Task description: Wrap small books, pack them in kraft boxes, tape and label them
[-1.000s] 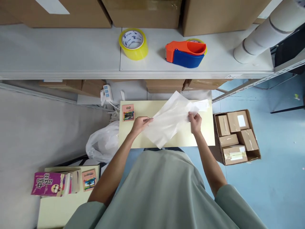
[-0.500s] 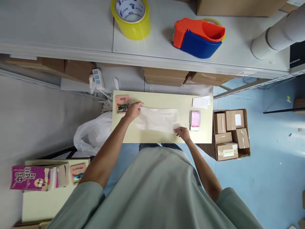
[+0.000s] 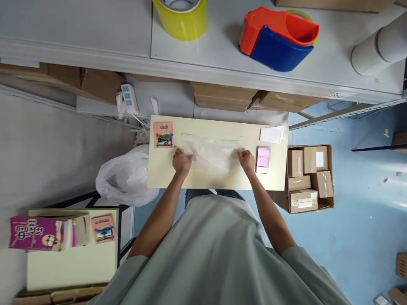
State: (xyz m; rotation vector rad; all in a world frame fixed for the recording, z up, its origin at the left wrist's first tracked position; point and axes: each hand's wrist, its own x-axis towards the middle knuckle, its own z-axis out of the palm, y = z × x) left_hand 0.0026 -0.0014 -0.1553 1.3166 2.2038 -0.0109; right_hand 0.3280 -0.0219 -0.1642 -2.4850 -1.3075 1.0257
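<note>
A thin white sheet (image 3: 210, 149) lies flat on the small pale yellow table (image 3: 219, 180) in front of me. My left hand (image 3: 182, 161) grips its left edge with curled fingers. At the sheet's right edge, my right hand (image 3: 247, 159) pinches it the same way. A small pink booklet with a colourful picture (image 3: 163, 134) rests at the table's left end, just beyond my left hand. A pink-and-white card (image 3: 263, 159) sits right of my right hand, with white paper slips (image 3: 271, 134) behind it.
A grey shelf (image 3: 95, 29) above holds a yellow tape roll (image 3: 181, 17), an orange-blue tape dispenser (image 3: 278, 38) and white tubes (image 3: 378, 48). An open carton of small boxes (image 3: 308, 178) stands on the blue floor at right. A white plastic bag (image 3: 125, 180) and a second table with books (image 3: 41, 235) are at left.
The sheet was held up in the air, then came down flat on the table. Both hands have moved to its left and right edges.
</note>
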